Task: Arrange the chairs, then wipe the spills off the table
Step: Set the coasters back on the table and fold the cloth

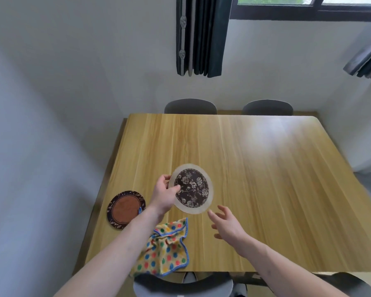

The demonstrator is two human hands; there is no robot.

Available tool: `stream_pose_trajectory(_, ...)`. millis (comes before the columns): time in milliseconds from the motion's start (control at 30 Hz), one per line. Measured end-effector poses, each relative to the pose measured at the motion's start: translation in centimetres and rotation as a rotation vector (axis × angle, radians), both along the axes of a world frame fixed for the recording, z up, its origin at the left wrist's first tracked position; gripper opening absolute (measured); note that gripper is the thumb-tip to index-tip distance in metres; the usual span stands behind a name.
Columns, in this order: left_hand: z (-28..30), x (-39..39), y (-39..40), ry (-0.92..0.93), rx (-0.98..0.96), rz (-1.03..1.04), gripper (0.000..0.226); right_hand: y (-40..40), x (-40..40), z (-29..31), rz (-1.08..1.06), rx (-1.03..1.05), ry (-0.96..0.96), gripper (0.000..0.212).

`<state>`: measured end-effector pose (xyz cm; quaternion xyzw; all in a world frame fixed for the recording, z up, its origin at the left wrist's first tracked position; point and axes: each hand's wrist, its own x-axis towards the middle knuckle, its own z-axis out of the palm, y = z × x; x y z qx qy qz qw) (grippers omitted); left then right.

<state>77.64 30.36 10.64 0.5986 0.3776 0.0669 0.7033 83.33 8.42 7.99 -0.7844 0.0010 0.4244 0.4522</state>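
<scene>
Nearest me, two grey chairs (182, 285) are sitting tucked in at the near edge of the table (266, 168), and two more chairs (190, 106) are lining up neatly along the far side, so I'm guessing the chair part is pretty much sorted. The spotty cloth (169, 251) is lying crumpled on the near edge, nobody touching it, so wiping isn't looking started. The left hand (164, 195) is pinching the rim of a flowery round mat (191, 188), tilting it up off the wood. The right hand (227, 225) is hovering just beside it, fingers spread and holding nothing. Another brown mat (126, 210) is resting flat near the left edge. Can't actually spot any spills, glare's hiding things.
</scene>
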Motion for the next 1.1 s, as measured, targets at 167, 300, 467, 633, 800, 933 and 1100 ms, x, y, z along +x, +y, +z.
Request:
stream_pose_trajectory(167,-0.9,0.7,-3.0,0.012,-0.111,-0.132,0.031,-0.9,0.9,-0.2,-0.252,0.162,0.200,0.041)
stream_pose_trajectory(300,-1.9,0.6,-3.3,0.082,-0.135,-0.262,0.030,-2.0,1.7,-0.8,-0.406,0.193,0.212,0.020)
stream_pose_trajectory(467,-3.6,0.4,-1.8,0.258,0.000,-0.318,0.037,-3.5,4.3,-2.2,-0.567,0.106,0.160,0.026)
stream_pose_trajectory(633,-5.1,-1.0,0.7,0.351,0.096,-0.237,0.032,-4.0,8.6,-2.8,-0.697,0.066,0.158,0.043)
stream_pose_trajectory(800,-6.6,-3.3,4.1,0.448,0.194,-0.141,0.027,-3.5,13.7,-1.3,-0.764,0.079,0.071,0.049)
stream_pose_trajectory(933,-7.7,-5.3,6.7,0.547,0.259,-0.094,0.024,-2.9,16.0,-0.4,-0.704,0.063,0.114,0.053)
stream_pose_trajectory(1100,-9.6,-7.7,8.9,0.673,0.343,-0.120,0.023,-3.5,13.8,-1.8,-0.437,-0.147,0.219,0.042)
